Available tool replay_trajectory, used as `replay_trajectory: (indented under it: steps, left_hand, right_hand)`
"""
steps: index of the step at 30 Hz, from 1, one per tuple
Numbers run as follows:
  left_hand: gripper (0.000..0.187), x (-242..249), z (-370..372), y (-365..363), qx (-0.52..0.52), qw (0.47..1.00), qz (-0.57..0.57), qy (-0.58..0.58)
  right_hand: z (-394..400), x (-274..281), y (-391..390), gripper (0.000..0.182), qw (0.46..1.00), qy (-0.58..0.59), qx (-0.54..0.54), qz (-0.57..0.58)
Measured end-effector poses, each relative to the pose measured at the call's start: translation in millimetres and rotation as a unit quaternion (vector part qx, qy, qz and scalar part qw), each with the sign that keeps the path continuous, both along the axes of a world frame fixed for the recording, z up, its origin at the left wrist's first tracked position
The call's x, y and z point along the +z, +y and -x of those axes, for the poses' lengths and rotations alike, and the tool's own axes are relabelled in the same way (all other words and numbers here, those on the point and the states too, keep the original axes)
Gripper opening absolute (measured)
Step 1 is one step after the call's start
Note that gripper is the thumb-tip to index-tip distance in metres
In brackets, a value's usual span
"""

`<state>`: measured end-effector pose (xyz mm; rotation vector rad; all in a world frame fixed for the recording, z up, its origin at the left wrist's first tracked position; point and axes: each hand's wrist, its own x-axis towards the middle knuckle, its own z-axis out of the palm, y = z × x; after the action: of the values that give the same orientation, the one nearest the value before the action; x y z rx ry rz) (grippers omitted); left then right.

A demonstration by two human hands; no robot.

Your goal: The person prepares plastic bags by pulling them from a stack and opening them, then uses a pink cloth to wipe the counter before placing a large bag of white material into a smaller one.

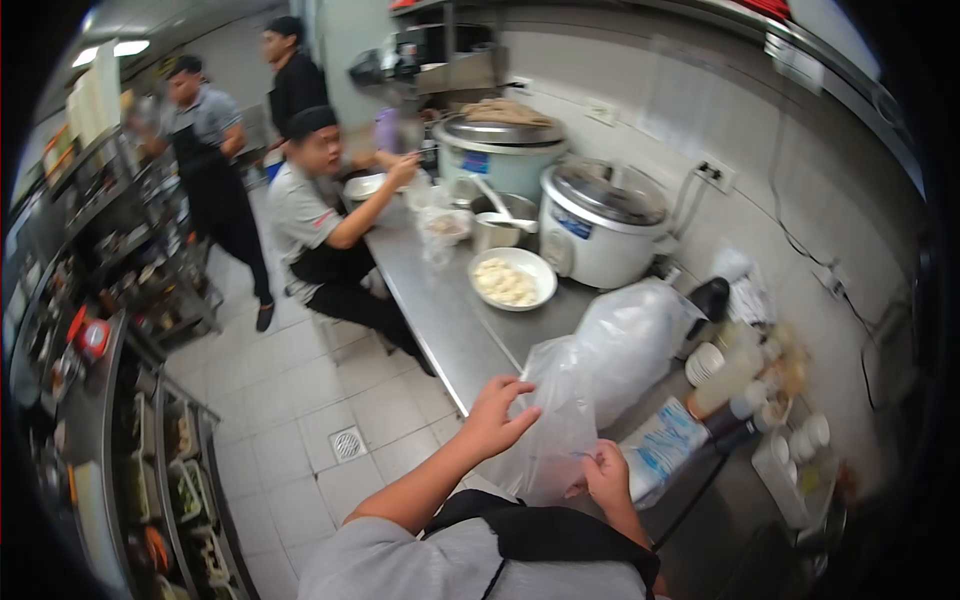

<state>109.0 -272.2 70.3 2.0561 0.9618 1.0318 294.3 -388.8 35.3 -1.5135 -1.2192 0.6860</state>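
A large clear plastic bag (548, 425) hangs over the near edge of the steel counter, in front of my body. My right hand (607, 474) is closed on the lower right part of this bag, fingers pinched together. At the bag's left side is my left hand (497, 414), its fingers apart and its fingertips right at the plastic. Behind it on the counter rests a full, bulging plastic bag (640, 335) with whitish contents. A white bowl of pale food pieces (508, 282) stands farther back. To the right of my hands lies a blue-and-white plastic packet (664, 443).
Two large rice cookers (606, 222) line the wall, with a metal pot (503, 222) beside them. Bottles (727, 385) and a white caddy (795, 480) stand at right. A seated person (325, 210) eats at the counter; two people stand behind. Shelving (150, 430) runs along the left.
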Motion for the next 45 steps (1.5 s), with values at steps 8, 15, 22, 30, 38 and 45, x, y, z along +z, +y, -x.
replay_trajectory:
  steps: [8,15,22,30,38,45]
  left_hand:
    - [0.031,-32,-40,-60,-0.157,0.979,-0.116,0.052]
    - [0.019,-56,-43,-51,-0.232,0.954,0.181,-0.055]
    - [0.014,-47,-41,-53,-0.191,0.971,0.119,-0.081]
    - [0.016,-51,-40,-52,-0.184,0.975,0.085,-0.093]
    - [0.037,-38,-37,-56,-0.261,0.944,0.166,0.112]
    - [0.013,-45,-38,-54,-0.281,0.951,0.128,-0.004]
  right_hand:
    - [-3,-35,-1,0.012,0.996,-0.045,0.051,-0.052]
    - [12,-6,-14,0.015,0.988,0.053,0.134,0.048]
    - [5,-25,-10,0.012,0.985,0.082,0.144,-0.043]
    - [-1,-27,-8,0.01,0.967,-0.214,0.064,-0.119]
    - [6,-20,-13,0.011,0.995,-0.068,0.061,-0.044]
    - [7,-7,-9,0.014,0.994,0.104,0.019,-0.011]
